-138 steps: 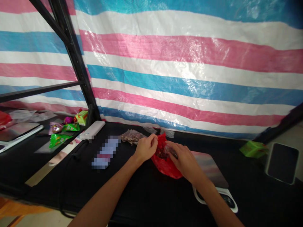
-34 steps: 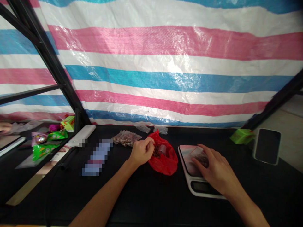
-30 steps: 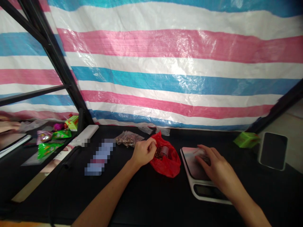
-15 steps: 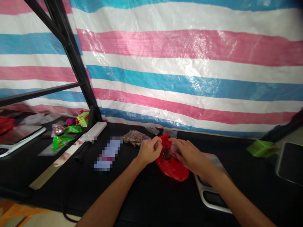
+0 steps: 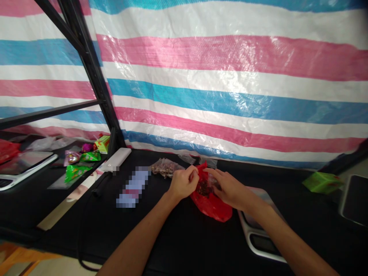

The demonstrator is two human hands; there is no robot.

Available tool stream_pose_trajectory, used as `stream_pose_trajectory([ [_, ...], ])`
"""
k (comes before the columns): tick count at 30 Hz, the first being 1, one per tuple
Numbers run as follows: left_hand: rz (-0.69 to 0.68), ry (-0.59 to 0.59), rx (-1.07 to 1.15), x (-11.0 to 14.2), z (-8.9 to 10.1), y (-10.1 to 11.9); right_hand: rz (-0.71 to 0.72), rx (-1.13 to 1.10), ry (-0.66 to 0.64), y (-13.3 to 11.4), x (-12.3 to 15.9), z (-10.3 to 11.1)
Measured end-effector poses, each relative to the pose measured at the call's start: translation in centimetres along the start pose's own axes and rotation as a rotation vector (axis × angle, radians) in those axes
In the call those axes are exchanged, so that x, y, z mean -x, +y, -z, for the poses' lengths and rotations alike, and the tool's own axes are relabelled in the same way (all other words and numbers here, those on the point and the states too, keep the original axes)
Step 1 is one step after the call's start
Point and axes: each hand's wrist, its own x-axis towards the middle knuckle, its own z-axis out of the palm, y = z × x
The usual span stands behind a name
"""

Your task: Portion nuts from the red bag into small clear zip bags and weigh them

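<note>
A red plastic bag (image 5: 216,209) lies with its mouth open on the black table, and small brown dried pieces (image 5: 203,188) show inside it. My left hand (image 5: 185,182) is closed on the left edge of the bag's mouth. At the right side of the opening, my right hand (image 5: 228,187) has its fingers curled round a small clear plastic bag (image 5: 212,181), partly hidden by the hand. Left of my left hand sits a pile of filled clear bags (image 5: 165,167). A white digital scale (image 5: 266,237) stands partly under my right forearm.
Behind the hands lie flat clear bags (image 5: 207,162). Further left are a white power strip (image 5: 117,159), a black cable (image 5: 79,230), green snack packets (image 5: 76,173) and another scale (image 5: 28,170). A green box (image 5: 322,182) stands on the right. A striped sheet (image 5: 230,84) hangs behind.
The view has shifted slightly, so everything sits a little further right. Both hands stay at the red bag's mouth, with hardly any movement.
</note>
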Motion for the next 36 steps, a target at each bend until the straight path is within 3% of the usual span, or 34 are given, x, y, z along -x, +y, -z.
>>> stream_pose_trajectory([
  [20, 0.012, -0.017, 0.005, -0.1, 0.2, 0.1, -0.019, 0.109, 0.009, 0.5, -0.1, -0.3],
  [36, 0.019, -0.015, 0.017, 0.0, 0.1, 0.1, -0.109, -0.018, 0.135, 0.3, 1.3, -0.5],
])
